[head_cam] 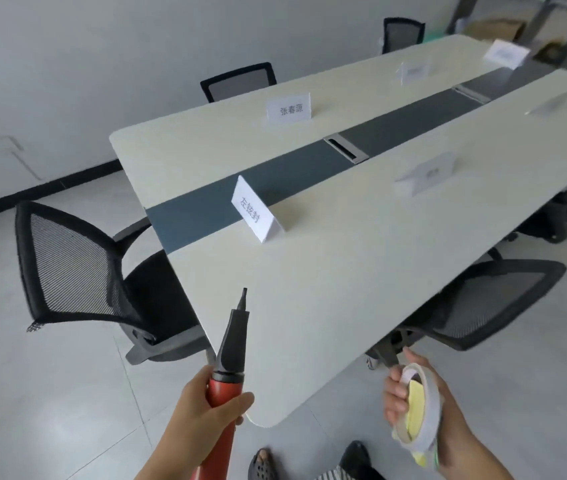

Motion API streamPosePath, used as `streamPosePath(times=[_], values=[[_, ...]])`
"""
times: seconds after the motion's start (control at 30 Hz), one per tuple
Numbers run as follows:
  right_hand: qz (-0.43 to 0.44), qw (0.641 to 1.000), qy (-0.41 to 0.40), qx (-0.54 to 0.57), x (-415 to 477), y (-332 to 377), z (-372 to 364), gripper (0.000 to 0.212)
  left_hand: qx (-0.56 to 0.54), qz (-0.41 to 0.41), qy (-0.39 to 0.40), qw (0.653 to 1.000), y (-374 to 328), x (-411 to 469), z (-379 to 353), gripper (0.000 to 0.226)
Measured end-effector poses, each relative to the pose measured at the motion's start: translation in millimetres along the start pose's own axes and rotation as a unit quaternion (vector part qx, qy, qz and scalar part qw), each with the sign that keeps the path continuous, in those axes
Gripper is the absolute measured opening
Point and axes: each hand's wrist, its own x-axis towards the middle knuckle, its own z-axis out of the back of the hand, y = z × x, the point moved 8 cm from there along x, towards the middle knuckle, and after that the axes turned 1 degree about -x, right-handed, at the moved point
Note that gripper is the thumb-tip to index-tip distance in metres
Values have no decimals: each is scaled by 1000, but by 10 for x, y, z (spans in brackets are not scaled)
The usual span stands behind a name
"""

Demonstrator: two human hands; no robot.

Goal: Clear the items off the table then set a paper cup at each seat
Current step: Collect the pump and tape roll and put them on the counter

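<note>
My left hand grips a red hand pump with a black pointed nozzle, held over the near corner of the long pale table. My right hand holds a roll of white tape together with some yellow sticky paper, just off the table's near edge. On the table stand only several folded white name cards, the nearest one by the dark centre strip. No paper cup is in view.
Black mesh chairs stand around the table: one at the left end, one at the near right side, others at the far side. A metal cable flap sits in the dark strip. My feet show at the bottom edge.
</note>
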Motion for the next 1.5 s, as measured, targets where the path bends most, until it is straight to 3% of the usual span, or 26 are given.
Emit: streamPosePath(times=[0.17,0.23,0.47,0.67,0.83,1.2,1.5], values=[[81,993,-78,43,-540,61,821,45,105,-41,71,991,-207,-11,-583,27],[113,986,-103,65,-768,61,1229,53,138,-66,91,984,-368,-70,-894,27],[203,959,-177,86,-1758,54,2613,39,183,-115,172,961,-747,-517,-2420,25],[233,927,-259,137,-2420,21,3722,38,224,-141,253,931,-887,-940,-3649,27],[239,913,-305,128,-2591,223,4225,35,266,-147,269,914,-1094,-818,-4244,26],[283,889,-346,96,-2746,1646,5132,54,271,-192,347,877,-2324,24,-6274,26],[320,859,-377,134,-2933,2778,5840,51,298,-231,407,832,-3355,299,-8025,24]])
